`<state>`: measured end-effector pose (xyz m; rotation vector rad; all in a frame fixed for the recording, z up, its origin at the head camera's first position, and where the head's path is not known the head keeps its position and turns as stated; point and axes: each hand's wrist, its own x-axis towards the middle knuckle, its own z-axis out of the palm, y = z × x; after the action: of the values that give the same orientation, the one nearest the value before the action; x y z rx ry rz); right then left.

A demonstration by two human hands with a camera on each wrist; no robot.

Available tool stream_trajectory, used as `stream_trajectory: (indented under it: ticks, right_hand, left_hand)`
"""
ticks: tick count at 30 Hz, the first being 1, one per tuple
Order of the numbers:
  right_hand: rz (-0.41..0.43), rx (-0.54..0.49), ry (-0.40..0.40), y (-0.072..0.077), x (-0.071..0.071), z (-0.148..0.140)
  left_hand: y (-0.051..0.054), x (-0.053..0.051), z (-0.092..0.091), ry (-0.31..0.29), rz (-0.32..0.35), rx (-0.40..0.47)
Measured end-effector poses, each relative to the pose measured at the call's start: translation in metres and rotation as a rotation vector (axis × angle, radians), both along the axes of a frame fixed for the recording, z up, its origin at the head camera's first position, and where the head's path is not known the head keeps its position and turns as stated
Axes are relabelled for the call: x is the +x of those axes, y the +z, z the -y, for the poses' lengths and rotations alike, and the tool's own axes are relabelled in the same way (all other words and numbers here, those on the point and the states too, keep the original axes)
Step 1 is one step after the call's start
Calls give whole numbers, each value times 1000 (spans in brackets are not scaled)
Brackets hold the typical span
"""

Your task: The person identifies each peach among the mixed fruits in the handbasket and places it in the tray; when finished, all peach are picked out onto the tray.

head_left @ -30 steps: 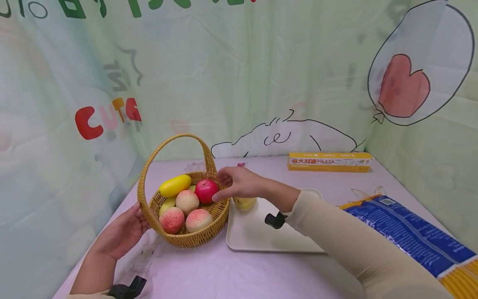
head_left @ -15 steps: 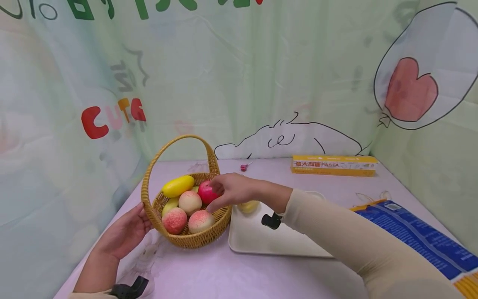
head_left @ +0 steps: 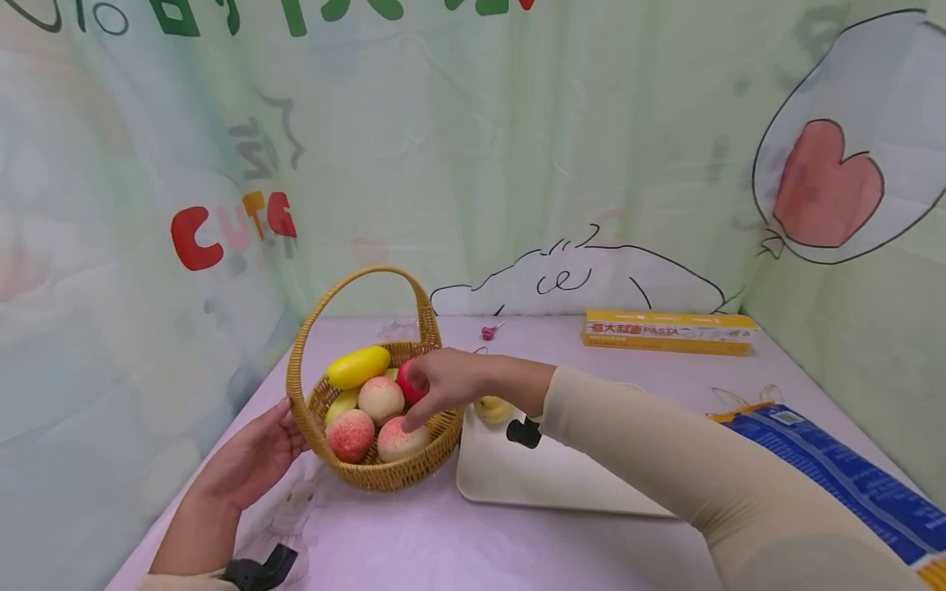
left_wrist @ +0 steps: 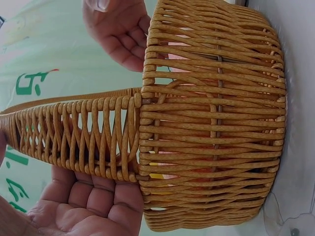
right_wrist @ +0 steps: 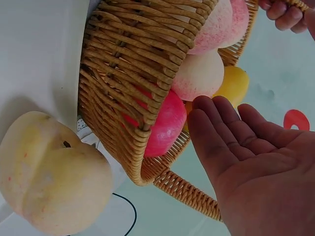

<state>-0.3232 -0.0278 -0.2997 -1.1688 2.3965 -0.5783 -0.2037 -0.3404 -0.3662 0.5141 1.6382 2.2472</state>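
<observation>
A wicker basket (head_left: 399, 476) of fruit stands on the table, its handle arched upright. My left hand (head_left: 254, 460) holds the base of the handle, fingers on one side and thumb on the other in the left wrist view. Over the basket's right side reaches my right hand (head_left: 452, 382), its fingers (right_wrist: 216, 128) extended and holding nothing. They are near a red apple-like fruit (right_wrist: 167, 125), which the hand partly hides in the head view. Pinkish peaches (head_left: 351, 436) and a long yellow fruit (head_left: 358, 367) also lie inside.
Right of the basket is a pale tray (head_left: 562, 480) bearing a yellowish, peach-like fruit (right_wrist: 54, 172). A lollipop (head_left: 489, 332) and a pasta box (head_left: 668, 332) lie farther back. A blue bag (head_left: 835, 468) lies at the right.
My right hand has moved left and slightly down, farther over the basket towards the fruit. My left hand keeps its hold at the handle. The head view has shifted slightly.
</observation>
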Motion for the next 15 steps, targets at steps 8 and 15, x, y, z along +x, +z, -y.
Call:
stream_trajectory:
  ticks: [8, 15]
  right_hand:
    - [-74, 105, 88, -1, -3, 19]
    - [-93, 201, 115, -8, -2, 32]
  left_hand:
    - [1, -1, 0, 12, -15, -3]
    - [2, 0, -2, 41, -3, -32]
